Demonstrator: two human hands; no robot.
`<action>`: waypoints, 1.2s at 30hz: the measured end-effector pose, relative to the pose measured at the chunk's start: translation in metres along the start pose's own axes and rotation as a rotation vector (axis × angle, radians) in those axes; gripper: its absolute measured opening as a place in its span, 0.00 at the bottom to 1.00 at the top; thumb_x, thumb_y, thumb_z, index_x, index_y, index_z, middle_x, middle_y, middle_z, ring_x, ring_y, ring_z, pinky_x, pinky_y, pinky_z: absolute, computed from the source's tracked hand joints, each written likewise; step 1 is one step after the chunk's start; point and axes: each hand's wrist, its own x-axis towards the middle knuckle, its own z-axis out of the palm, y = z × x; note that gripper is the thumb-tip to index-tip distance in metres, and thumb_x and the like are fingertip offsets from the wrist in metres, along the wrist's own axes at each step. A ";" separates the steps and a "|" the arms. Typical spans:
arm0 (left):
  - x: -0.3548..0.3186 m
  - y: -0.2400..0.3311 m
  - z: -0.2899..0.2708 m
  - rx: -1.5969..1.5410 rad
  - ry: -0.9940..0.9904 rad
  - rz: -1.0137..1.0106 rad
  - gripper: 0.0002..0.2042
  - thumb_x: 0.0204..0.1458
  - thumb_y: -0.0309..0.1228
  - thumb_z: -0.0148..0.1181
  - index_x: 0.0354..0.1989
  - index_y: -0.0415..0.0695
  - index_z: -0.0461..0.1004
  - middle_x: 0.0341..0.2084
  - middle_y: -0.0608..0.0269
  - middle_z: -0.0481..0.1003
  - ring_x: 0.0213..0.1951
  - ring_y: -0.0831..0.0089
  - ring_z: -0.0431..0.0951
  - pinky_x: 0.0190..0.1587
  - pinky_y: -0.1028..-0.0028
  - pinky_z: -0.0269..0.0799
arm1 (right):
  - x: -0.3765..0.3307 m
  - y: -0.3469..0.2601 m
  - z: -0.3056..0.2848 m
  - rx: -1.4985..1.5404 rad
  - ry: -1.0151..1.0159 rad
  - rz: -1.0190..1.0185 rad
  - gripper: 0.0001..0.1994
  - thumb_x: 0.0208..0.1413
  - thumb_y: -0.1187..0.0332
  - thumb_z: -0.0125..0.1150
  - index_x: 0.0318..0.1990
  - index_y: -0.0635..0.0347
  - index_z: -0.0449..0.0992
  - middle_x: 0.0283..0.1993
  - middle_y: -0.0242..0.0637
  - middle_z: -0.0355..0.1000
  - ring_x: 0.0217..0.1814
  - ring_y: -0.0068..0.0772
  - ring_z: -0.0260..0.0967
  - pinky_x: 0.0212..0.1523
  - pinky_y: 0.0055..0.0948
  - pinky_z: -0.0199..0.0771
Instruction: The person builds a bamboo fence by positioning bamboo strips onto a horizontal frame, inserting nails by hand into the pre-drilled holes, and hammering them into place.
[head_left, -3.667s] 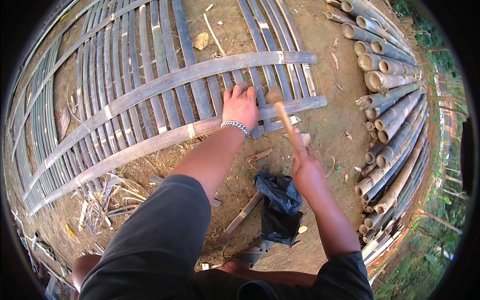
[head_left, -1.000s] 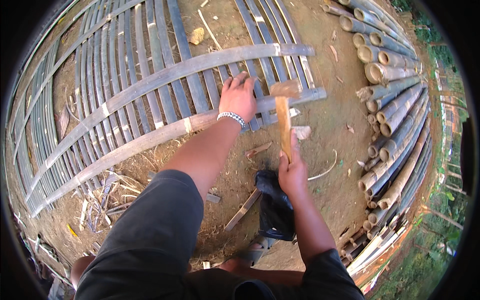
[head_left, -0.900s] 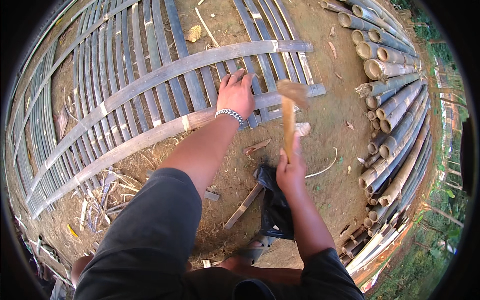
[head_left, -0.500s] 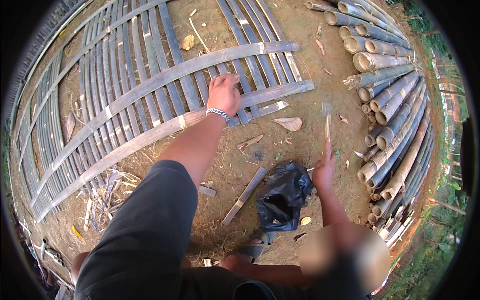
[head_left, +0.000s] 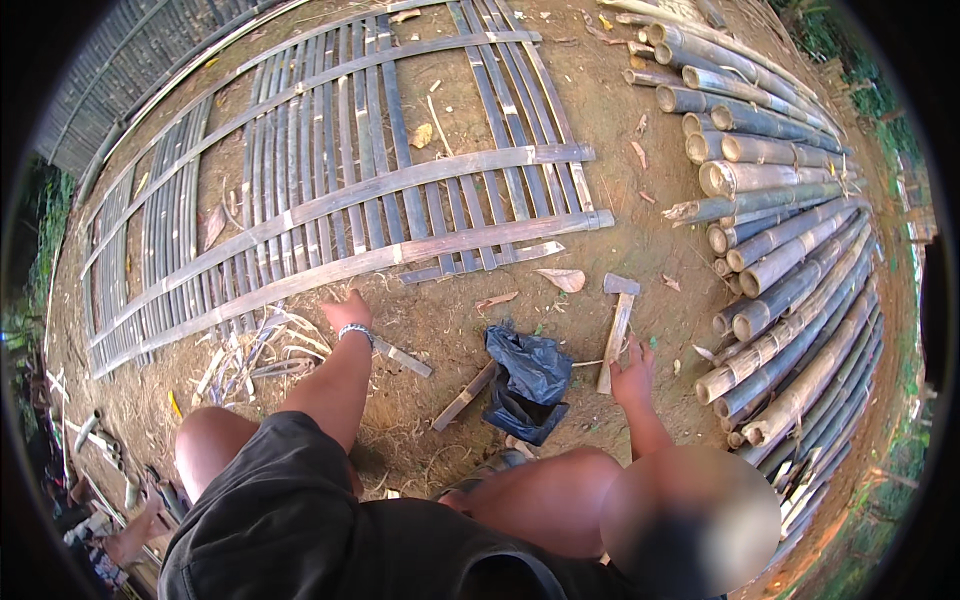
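My left hand (head_left: 347,311), with a chain bracelet on the wrist, hovers just in front of the near rail of a bamboo slat panel (head_left: 350,262). Its fingers are apart and nothing shows in them. A hammer (head_left: 614,345) with a grey metal head and pale wooden handle lies on the dirt at the right. Beside the handle's near end is my right hand (head_left: 632,378), fingers spread, not wrapped round it. Between my hands sits a crumpled black plastic bag (head_left: 530,368). A short bamboo strip (head_left: 403,357) lies close to my left wrist.
A large stack of bamboo poles (head_left: 790,255) runs along the right side. Bamboo shavings (head_left: 265,355) are heaped left of my left hand. Another bamboo piece (head_left: 463,398) lies by the bag, and dry leaves (head_left: 563,279) dot the ground. Another person's limb (head_left: 135,530) shows at lower left.
My left hand has left the panel's near rail and moved back and to the left. My right hand has let go of the hammer, which now rests on the ground. The view has shifted.
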 end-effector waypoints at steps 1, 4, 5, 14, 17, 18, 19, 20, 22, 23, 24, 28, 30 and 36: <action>0.005 -0.007 -0.002 -0.066 -0.053 -0.173 0.33 0.55 0.41 0.67 0.64 0.31 0.68 0.62 0.36 0.71 0.63 0.43 0.71 0.69 0.58 0.63 | 0.001 0.005 -0.002 0.038 0.028 0.010 0.38 0.56 0.58 0.70 0.73 0.53 0.63 0.68 0.61 0.63 0.67 0.62 0.63 0.66 0.50 0.65; 0.055 -0.046 -0.005 -0.144 -0.260 -0.210 0.34 0.52 0.47 0.68 0.57 0.28 0.74 0.60 0.32 0.72 0.62 0.42 0.73 0.66 0.59 0.65 | 0.019 0.001 -0.001 0.154 -0.247 0.097 0.33 0.58 0.58 0.68 0.70 0.57 0.68 0.60 0.60 0.71 0.60 0.59 0.72 0.61 0.46 0.72; 0.060 -0.046 -0.003 -0.146 -0.208 -0.176 0.31 0.52 0.49 0.68 0.51 0.28 0.78 0.57 0.31 0.75 0.61 0.44 0.74 0.64 0.59 0.67 | 0.028 -0.005 -0.007 0.159 -0.289 0.080 0.32 0.58 0.58 0.68 0.69 0.57 0.69 0.58 0.59 0.73 0.58 0.57 0.74 0.60 0.46 0.73; 0.070 0.020 0.015 -0.940 -0.180 -0.603 0.31 0.61 0.42 0.63 0.68 0.37 0.64 0.62 0.50 0.71 0.61 0.52 0.76 0.61 0.53 0.70 | 0.105 -0.089 -0.030 0.140 -0.355 -0.097 0.32 0.59 0.56 0.66 0.69 0.57 0.68 0.54 0.51 0.79 0.56 0.50 0.77 0.57 0.43 0.75; 0.057 0.031 0.016 -1.039 -0.203 -0.685 0.34 0.61 0.43 0.64 0.70 0.37 0.61 0.68 0.51 0.66 0.65 0.51 0.71 0.65 0.56 0.67 | 0.100 -0.118 -0.016 0.232 -0.389 -0.070 0.31 0.61 0.57 0.65 0.69 0.59 0.68 0.53 0.47 0.80 0.55 0.45 0.78 0.57 0.40 0.75; 0.053 0.036 0.018 -1.061 -0.210 -0.712 0.35 0.61 0.44 0.64 0.71 0.38 0.61 0.69 0.51 0.64 0.66 0.51 0.69 0.66 0.57 0.66 | 0.099 -0.121 -0.005 0.255 -0.392 -0.077 0.31 0.61 0.58 0.65 0.69 0.60 0.68 0.53 0.46 0.80 0.53 0.41 0.78 0.56 0.37 0.76; 0.050 0.040 0.017 -1.079 -0.213 -0.736 0.35 0.61 0.44 0.64 0.72 0.38 0.60 0.70 0.51 0.63 0.68 0.51 0.67 0.67 0.57 0.65 | 0.095 -0.125 0.006 0.283 -0.400 -0.084 0.30 0.62 0.60 0.66 0.69 0.62 0.67 0.52 0.45 0.81 0.52 0.37 0.79 0.55 0.35 0.76; 0.051 0.041 0.014 -1.098 -0.209 -0.755 0.36 0.61 0.45 0.64 0.72 0.39 0.59 0.71 0.51 0.61 0.69 0.51 0.65 0.68 0.58 0.64 | 0.087 -0.138 0.016 0.300 -0.437 -0.061 0.31 0.62 0.60 0.66 0.69 0.63 0.67 0.52 0.44 0.81 0.52 0.35 0.79 0.54 0.34 0.76; 0.056 0.046 0.010 -1.119 -0.218 -0.773 0.37 0.60 0.45 0.64 0.73 0.40 0.59 0.73 0.50 0.59 0.71 0.50 0.62 0.70 0.57 0.61 | 0.071 -0.157 0.028 0.331 -0.507 -0.046 0.32 0.62 0.58 0.66 0.70 0.62 0.67 0.52 0.43 0.81 0.53 0.38 0.78 0.56 0.35 0.75; 0.057 0.048 0.009 -1.129 -0.224 -0.784 0.37 0.60 0.45 0.64 0.73 0.40 0.58 0.74 0.50 0.58 0.72 0.50 0.60 0.71 0.56 0.59 | 0.062 -0.161 0.032 0.344 -0.543 -0.051 0.32 0.61 0.56 0.65 0.69 0.61 0.67 0.53 0.44 0.81 0.55 0.42 0.78 0.57 0.37 0.75; 0.065 0.045 0.008 -1.148 -0.213 -0.770 0.37 0.60 0.45 0.64 0.73 0.40 0.58 0.74 0.49 0.56 0.73 0.50 0.58 0.71 0.56 0.58 | 0.055 -0.169 0.036 0.361 -0.583 -0.063 0.32 0.61 0.54 0.65 0.69 0.59 0.67 0.54 0.44 0.80 0.56 0.46 0.78 0.59 0.39 0.74; 0.046 0.063 -0.003 -1.168 -0.182 -0.820 0.37 0.60 0.43 0.63 0.74 0.39 0.57 0.76 0.48 0.54 0.74 0.52 0.57 0.72 0.54 0.55 | 0.031 -0.179 0.021 0.374 -0.620 0.004 0.33 0.61 0.55 0.65 0.70 0.60 0.67 0.54 0.45 0.80 0.56 0.42 0.78 0.57 0.36 0.74; 0.028 0.078 -0.006 -1.133 -0.208 -0.838 0.36 0.60 0.44 0.62 0.73 0.41 0.59 0.74 0.51 0.56 0.67 0.56 0.62 0.67 0.57 0.60 | 0.040 -0.147 0.035 0.442 -0.573 0.021 0.33 0.61 0.56 0.66 0.70 0.60 0.67 0.53 0.44 0.81 0.53 0.39 0.79 0.55 0.34 0.75; 0.149 0.023 -0.002 -1.162 -0.026 -0.587 0.23 0.60 0.37 0.61 0.61 0.39 0.70 0.57 0.53 0.72 0.35 0.66 0.71 0.34 0.64 0.70 | 0.062 -0.241 0.041 1.029 -0.529 0.284 0.30 0.65 0.53 0.63 0.71 0.55 0.66 0.47 0.34 0.77 0.42 0.28 0.74 0.45 0.34 0.75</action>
